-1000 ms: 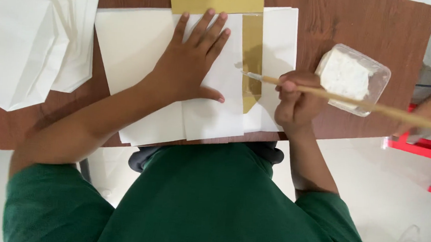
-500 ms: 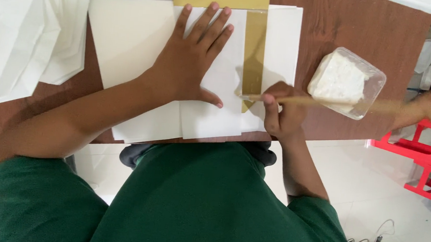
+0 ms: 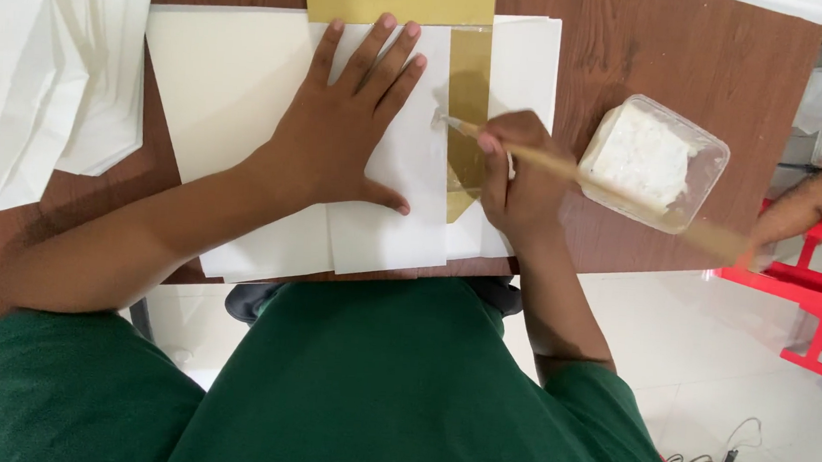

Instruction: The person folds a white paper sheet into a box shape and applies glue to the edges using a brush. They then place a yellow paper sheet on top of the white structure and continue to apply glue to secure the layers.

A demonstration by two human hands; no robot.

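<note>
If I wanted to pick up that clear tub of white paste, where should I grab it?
Grip the clear tub across its two longer walls, coming from above and the right, probably. It stands upright and open, so a top grasp by the rim keeps fingers out of the paste. The brush handle crosses its near-left edge.

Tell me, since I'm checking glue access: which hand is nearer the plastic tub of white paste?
Right. The right hand is just beside the tub; the left hand lies farther away.

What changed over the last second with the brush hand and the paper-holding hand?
The right hand slid the wooden brush up the gold strip, away from the body, its tip now at the strip's left edge. The left hand stayed flat on the white sheet; the paste tub stayed put.
</note>
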